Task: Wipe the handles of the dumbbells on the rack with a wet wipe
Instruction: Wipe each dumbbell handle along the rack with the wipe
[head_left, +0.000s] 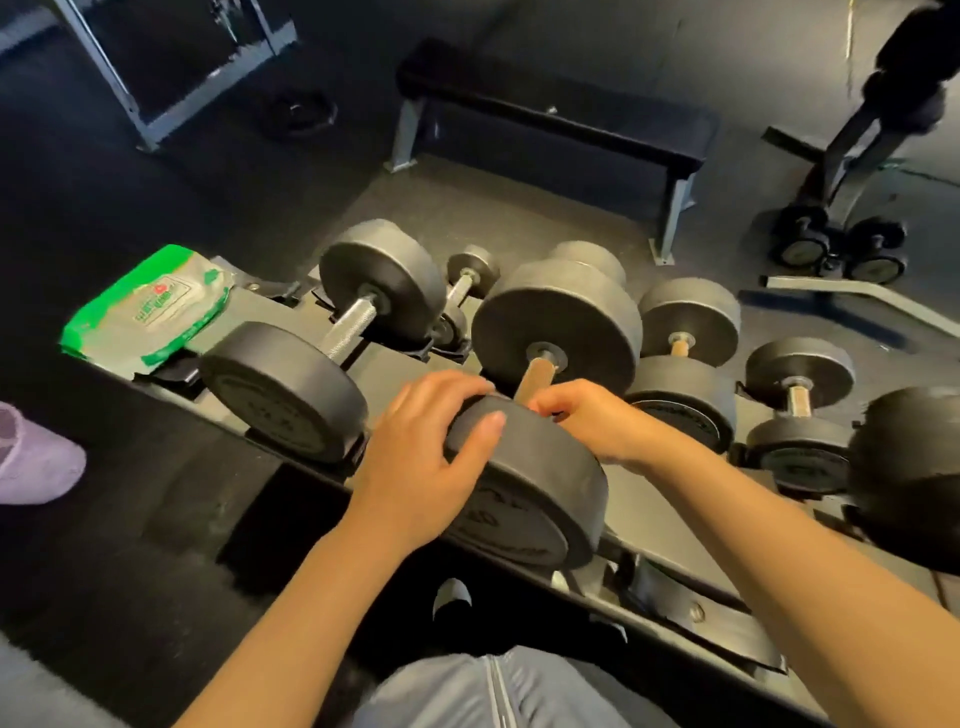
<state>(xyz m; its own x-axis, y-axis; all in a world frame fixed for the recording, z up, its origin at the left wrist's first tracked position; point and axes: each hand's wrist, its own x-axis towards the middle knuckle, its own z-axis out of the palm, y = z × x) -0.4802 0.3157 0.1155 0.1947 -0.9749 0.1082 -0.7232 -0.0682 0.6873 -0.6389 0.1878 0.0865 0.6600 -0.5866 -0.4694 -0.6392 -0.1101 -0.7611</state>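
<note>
Wiping the middle dumbbell's handle — near end, left hand steadying the weight.

The left hand (415, 447) lies spread on the near head of the dumbbell (540, 410) on the rack (675, 525); the right hand (582, 421) curls round the handle (535, 379), no wipe visible. Its long axis runs away from the person — next, I judge, slide toward the far head.
</note>
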